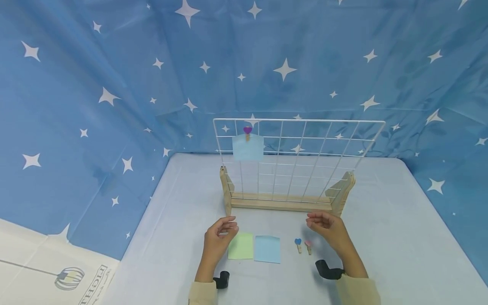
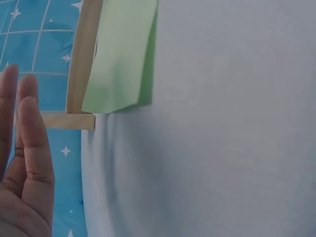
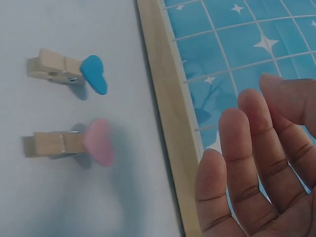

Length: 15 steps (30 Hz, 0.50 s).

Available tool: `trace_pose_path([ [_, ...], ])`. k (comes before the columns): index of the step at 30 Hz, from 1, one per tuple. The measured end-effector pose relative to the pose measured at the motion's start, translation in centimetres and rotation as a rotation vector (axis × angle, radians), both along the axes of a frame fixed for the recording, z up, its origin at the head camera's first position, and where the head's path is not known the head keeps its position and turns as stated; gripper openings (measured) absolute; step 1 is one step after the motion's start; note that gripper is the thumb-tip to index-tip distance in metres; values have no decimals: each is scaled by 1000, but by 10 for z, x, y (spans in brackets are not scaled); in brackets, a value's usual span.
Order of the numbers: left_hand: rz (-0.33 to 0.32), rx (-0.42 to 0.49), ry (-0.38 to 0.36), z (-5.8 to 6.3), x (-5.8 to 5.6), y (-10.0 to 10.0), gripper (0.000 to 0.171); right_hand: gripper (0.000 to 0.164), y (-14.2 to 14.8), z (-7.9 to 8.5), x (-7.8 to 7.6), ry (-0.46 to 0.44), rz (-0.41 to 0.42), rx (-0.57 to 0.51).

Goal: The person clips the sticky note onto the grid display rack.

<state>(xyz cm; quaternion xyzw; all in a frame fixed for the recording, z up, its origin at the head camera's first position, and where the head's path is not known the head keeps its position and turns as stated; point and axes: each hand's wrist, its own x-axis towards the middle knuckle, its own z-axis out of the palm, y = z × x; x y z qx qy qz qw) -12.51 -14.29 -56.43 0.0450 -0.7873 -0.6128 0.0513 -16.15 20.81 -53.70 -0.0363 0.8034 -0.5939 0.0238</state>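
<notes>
My left hand hovers with relaxed fingers beside a green sticky note, holding nothing. To the right of that note lies a blue sticky note. My right hand is held above the table, fingers loosely bent and empty, just beyond two small wooden clothespins. One clothespin has a blue heart, the other a pink heart. Behind the hands stands a white wire grid. A clothespin with a purple heart clips another blue note to its upper left.
The grid sits in a wooden base with side supports at both ends. Blue cloth with white stars hangs behind the white table. A black strap piece shows at the right wrist.
</notes>
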Motion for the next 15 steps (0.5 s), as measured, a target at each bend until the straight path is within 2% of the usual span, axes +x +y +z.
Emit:
trace_pose_path([
  [9,12,-27,-25,-10,1,-5,34,25,-2,-18,5,-56,-7,-11],
  [15,32,-101,-44,-11,1,-7,31,24,-5,-27,5,-92,-16,32],
])
